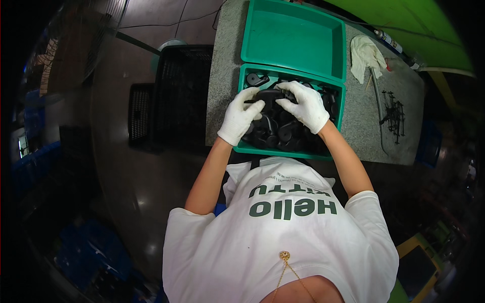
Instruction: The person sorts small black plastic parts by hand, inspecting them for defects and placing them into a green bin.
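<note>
The near green tray (342, 111) sits at the close edge of the desk (227, 60), right before the person's body, presumably so both hands reach it without stretching. Inside lies a heap of loose black parts (286, 133); just above it one black part (270, 95) is held low between the hands, where a slip would likely drop it among the others. The left hand (241, 115) has a narrow grip, thumb and fingers closed about the part's left end. The right hand (307, 105) curls at the other end; dark against dark, I cannot tell whether its grip pinches or merely touches.
</note>
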Demonstrator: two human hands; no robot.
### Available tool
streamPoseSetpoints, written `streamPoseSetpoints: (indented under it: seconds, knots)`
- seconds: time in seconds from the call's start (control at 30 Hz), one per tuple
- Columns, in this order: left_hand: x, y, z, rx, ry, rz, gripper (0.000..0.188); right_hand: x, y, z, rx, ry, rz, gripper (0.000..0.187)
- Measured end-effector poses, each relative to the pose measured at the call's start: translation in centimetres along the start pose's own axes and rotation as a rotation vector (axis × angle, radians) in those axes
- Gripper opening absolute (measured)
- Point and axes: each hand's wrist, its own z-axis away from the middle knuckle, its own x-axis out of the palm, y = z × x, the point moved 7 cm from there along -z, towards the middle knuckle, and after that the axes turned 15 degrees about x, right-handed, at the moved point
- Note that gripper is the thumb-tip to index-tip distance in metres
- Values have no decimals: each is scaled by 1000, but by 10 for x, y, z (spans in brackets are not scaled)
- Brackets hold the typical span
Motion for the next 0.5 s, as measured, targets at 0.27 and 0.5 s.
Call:
streamPoseSetpoints:
  seconds: [0.27,0.5]
  knots:
    - [35,13,15,-24,-80,211,47,-15,-22,26,69,-36,19,34]
    - [47,16,22,138,47,356,39,-14,-28,46,165,-87,18,36]
